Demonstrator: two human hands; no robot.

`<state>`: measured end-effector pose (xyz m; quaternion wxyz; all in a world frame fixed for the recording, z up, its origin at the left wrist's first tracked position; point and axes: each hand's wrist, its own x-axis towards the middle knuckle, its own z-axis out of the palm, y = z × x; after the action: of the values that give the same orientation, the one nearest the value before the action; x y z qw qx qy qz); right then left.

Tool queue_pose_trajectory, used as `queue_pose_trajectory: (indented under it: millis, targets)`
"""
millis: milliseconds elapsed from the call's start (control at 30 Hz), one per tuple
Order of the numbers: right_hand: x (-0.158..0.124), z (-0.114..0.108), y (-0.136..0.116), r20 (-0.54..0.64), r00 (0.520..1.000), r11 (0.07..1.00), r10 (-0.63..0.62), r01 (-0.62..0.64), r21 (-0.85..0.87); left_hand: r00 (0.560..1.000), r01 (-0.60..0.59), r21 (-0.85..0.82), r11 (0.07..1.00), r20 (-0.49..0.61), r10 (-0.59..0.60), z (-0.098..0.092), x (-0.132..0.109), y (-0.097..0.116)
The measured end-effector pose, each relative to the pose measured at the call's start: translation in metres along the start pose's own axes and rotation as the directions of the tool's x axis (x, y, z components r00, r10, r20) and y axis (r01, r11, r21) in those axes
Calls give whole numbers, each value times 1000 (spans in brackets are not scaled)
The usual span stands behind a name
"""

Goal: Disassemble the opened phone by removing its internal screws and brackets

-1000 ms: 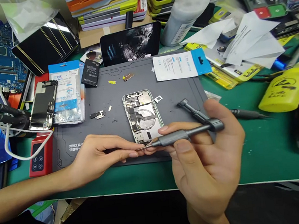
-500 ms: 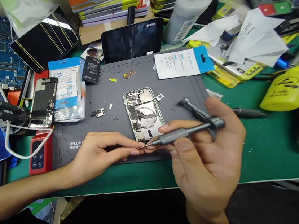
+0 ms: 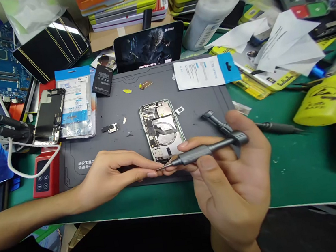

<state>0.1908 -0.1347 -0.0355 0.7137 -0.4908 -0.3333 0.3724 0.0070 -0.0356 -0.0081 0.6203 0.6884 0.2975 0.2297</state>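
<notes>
My right hand (image 3: 232, 179) is closed round a dark grey precision screwdriver (image 3: 196, 153), held almost level with its thin bit pointing left. Thumb and forefinger of my left hand (image 3: 113, 177) are pinched together right at the bit's tip; whether they grip the tip or something tiny there is hidden. Just beyond the fingertips lies an opened phone (image 3: 161, 129), its inner parts and round coil showing, its near end partly covered by my fingers. To its right is a small white SIM tray (image 3: 180, 110). A second dark screwdriver (image 3: 216, 122) lies behind my right hand.
A grey work mat (image 3: 91, 151) covers the green bench. A phone screen assembly (image 3: 49, 116), a battery (image 3: 102, 80) and small metal parts (image 3: 110, 128) lie left. A phone playing video (image 3: 149, 46) leans at the back. A yellow bottle (image 3: 324, 100) stands right.
The leaning phone's dark screen now shows a picture with text. My right hand and screwdriver have shifted very slightly left; the left hand keeps its pinch at the bit.
</notes>
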Motion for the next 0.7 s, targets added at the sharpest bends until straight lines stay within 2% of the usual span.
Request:
queue_pose_trajectory:
  millis: [700]
  targets:
    - [1, 1, 1, -7, 999, 999, -36, 36, -29, 1000, 24, 31, 999, -2, -24, 0, 1, 0]
